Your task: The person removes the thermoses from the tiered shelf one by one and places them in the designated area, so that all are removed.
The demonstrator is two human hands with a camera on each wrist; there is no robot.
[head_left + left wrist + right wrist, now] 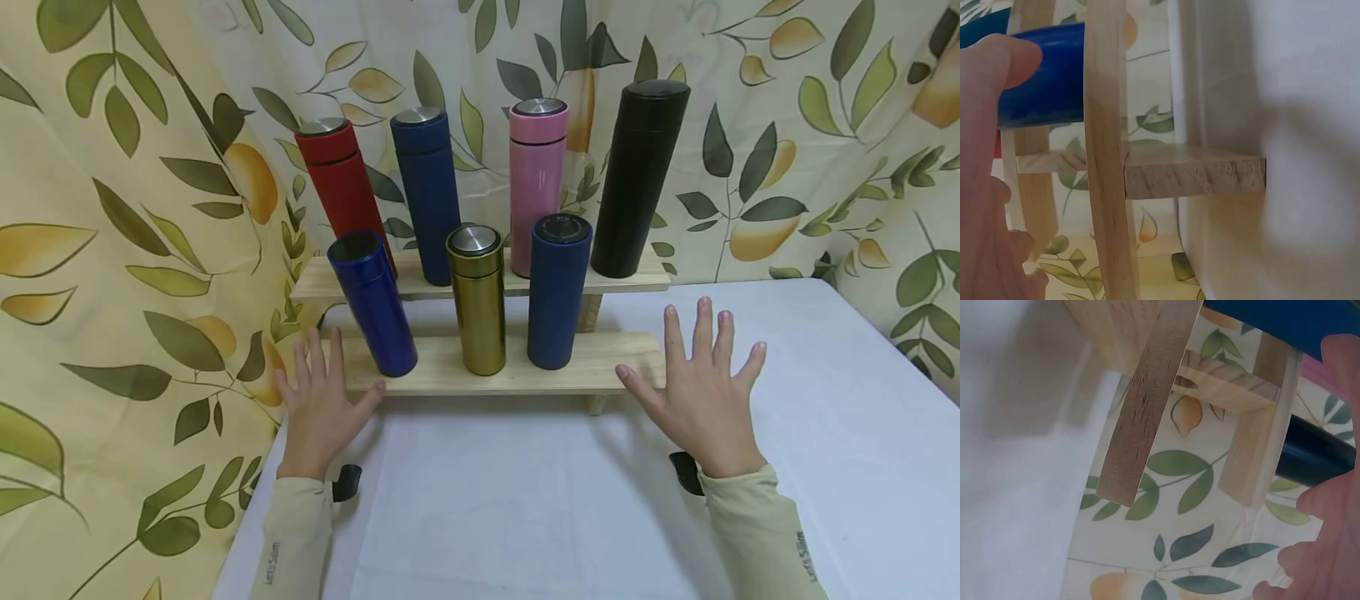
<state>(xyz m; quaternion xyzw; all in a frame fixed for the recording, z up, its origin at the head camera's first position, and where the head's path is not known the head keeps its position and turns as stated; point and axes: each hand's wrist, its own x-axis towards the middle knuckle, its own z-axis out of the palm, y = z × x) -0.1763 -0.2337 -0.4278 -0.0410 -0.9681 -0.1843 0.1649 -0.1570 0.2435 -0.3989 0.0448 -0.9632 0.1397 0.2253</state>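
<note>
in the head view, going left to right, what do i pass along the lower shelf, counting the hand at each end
left hand → shiny blue bottle → gold bottle → matte blue bottle → right hand

Beyond the left hand (318, 421), the red bottle (341, 183) is partly hidden by the shiny blue bottle (375, 308). Left of the right hand (705, 404), lid marks (564, 225) on the front navy bottle (557, 300) are too small to read. Behind both hands, the head view cuts the sleeves (757, 533).
</note>
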